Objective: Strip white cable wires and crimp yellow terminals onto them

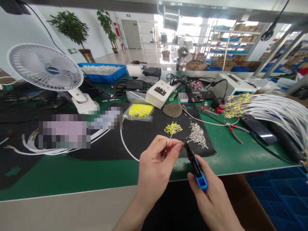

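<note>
**Blue-handled tool (195, 166) at thin wire (166, 146), over black mat's (144, 138) near edge**

Left hand (154, 166) pinched wire; right hand (214, 202) gripped tool, tip at the pinch, contact hidden by fingertips. Yellow caps (173, 128), metal pins (197, 136) just behind, on mat.

The room is bright. White daylight from the back windows (192, 27) is too strong and hides things there. The floor (144, 56) shines. The table (72, 175) has only soft shadows. A patch (72, 130) is blurred into squares. Lines bend near the edges. The left hand (154, 166), right hand (211, 199) and tool (195, 166) look sharp.
</note>
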A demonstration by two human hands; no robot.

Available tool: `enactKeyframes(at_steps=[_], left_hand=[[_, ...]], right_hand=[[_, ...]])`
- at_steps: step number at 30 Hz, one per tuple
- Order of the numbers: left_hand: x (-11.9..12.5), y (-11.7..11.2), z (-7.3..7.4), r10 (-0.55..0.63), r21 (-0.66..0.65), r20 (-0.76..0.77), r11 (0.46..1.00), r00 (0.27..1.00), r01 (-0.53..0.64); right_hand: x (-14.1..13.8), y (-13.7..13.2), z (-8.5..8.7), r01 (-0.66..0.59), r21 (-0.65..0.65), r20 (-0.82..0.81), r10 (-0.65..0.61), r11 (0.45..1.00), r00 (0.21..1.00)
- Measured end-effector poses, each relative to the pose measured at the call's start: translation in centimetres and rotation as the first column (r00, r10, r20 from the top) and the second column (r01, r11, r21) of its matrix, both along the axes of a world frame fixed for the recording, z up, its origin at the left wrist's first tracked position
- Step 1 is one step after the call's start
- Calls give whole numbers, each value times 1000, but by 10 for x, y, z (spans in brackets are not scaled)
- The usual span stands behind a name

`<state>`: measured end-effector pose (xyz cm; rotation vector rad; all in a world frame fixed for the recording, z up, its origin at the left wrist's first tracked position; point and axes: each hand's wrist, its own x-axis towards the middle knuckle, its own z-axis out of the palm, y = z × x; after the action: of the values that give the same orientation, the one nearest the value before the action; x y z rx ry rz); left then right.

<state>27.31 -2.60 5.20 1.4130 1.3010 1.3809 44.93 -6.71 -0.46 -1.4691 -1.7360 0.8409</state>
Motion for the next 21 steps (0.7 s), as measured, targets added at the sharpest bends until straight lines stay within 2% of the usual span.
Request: enactKeyframes(at_steps=[7, 11, 15, 21], left_hand=[[-16, -12, -7, 24, -19, 51, 1000, 998, -23], [-19, -12, -11, 55, -8, 57, 998, 997, -54], [-22, -14, -11, 46, 3, 29, 999, 998, -46], [-24, -17, -10, 42, 24, -9, 999, 999, -42]], right_hand=[[-13, -12, -10, 22, 39, 92, -26, 999, 995], [-18, -10, -9, 52, 80, 132, -62, 995, 989], [-18, -6, -15, 38, 126, 170, -60, 991, 984], [-18, -2, -18, 67, 144, 138, -87, 987, 987]])
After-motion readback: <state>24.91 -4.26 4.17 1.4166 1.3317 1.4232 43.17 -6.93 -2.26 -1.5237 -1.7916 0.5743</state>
